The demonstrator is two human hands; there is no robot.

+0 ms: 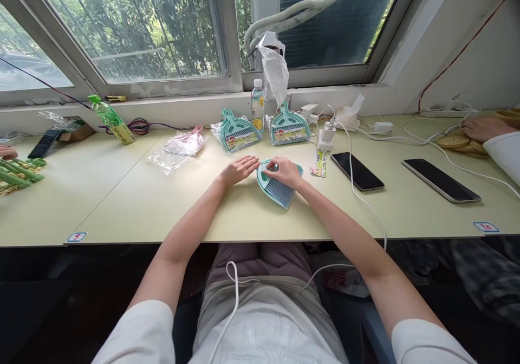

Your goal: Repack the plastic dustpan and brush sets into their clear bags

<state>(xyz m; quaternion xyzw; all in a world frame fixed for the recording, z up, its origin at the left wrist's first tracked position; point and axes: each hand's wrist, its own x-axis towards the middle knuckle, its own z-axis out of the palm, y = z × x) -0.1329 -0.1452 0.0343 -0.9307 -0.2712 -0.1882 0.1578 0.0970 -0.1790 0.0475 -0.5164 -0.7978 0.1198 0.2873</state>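
A small mint-green dustpan (261, 182) lies on the table in front of me, turned at an angle. In it rests a matching hand brush with grey-blue bristles (280, 193). My right hand (286, 171) reaches over the set from the right, thumb and fingers pinched at the brush's handle. Flat on the table to the left is my left hand (239, 170), fingers stretched out, their tips at the dustpan's upper left edge. Whether those tips press on the dustpan is hard to see. A printed label card (320, 163) lies to the right of the set.
Behind stand two wrapped dustpan sets (239, 135) (290, 127) and a clear bottle (257, 104). A pink wrapped set (184, 143) lies left, near a green bottle (111, 119). Phones (357, 172) (441, 180) and a white cable (365, 204) lie right. Other people's hands (485, 128) show at both sides.
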